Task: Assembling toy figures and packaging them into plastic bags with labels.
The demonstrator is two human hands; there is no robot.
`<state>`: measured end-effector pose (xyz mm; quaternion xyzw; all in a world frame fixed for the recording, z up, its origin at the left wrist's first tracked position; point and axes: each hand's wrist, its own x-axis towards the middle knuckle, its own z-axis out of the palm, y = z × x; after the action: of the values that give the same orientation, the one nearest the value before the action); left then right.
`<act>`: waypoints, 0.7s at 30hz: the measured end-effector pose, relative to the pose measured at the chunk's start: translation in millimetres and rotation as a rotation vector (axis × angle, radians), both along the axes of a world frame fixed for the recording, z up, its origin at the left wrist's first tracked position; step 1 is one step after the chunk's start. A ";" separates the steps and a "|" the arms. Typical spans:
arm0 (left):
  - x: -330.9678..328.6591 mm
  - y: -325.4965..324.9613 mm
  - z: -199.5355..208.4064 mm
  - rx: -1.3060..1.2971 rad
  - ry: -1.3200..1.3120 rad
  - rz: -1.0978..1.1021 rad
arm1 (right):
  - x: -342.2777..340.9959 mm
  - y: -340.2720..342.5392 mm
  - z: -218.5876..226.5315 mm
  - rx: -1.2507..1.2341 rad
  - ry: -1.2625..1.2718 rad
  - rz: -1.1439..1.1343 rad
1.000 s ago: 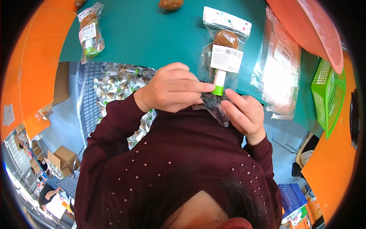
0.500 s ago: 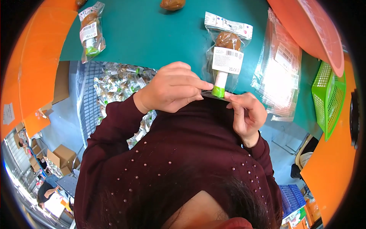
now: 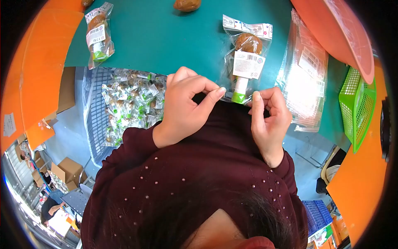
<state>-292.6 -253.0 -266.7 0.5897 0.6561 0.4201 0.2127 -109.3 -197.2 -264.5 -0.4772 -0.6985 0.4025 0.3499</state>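
Observation:
A clear plastic bag [image 3: 228, 58] lies on the green table in front of me. Inside it is a toy with a brown rounded head [image 3: 248, 43] and a white-and-green handle [image 3: 240, 89]. A white label with a barcode [image 3: 248, 64] covers its middle. My left hand [image 3: 188, 103] pinches the bag's lower left corner between thumb and forefinger. At the lower right corner, my right hand [image 3: 270, 120] pinches the plastic in the same way. The green handle end rests between both hands, near the table edge.
Another bagged toy [image 3: 98, 35] lies at the far left, and a loose brown piece [image 3: 187, 4] sits at the back. Flat clear bags [image 3: 302, 70] are stacked on the right, near a pink basin [image 3: 340, 33] and green basket [image 3: 357, 108]. A blue crate [image 3: 94, 120] below holds many bagged toys.
My left hand has turned and now pinches the bag's corner with its thumb on top. The right hand has shifted its grip to the right corner, and the bag's bottom is spread.

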 end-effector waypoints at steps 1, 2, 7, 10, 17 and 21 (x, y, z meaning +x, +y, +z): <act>1.3 1.1 3.5 -0.048 -0.011 0.028 | -1.4 0.5 1.4 0.001 0.001 0.000; 2.2 1.3 5.0 -0.047 -0.011 0.028 | -2.8 1.0 3.2 0.009 -0.013 -0.009; 6.1 3.3 10.1 -0.148 -0.103 0.075 | -4.5 5.5 8.7 0.017 -0.051 -0.029; 7.3 5.0 16.3 -0.170 -0.061 0.067 | -4.6 7.5 10.7 0.040 -0.066 -0.018; 7.0 12.3 23.0 -0.202 0.017 0.074 | -11.0 15.7 13.0 0.133 -0.174 -0.048; 3.5 11.5 24.8 -0.262 -0.054 0.094 | -13.1 21.1 8.3 0.166 -0.202 -0.042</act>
<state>-289.1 -241.5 -241.9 0.5139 0.7262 0.3560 0.2858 -122.4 -176.1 -256.2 -0.4991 -0.7510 0.2859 0.3242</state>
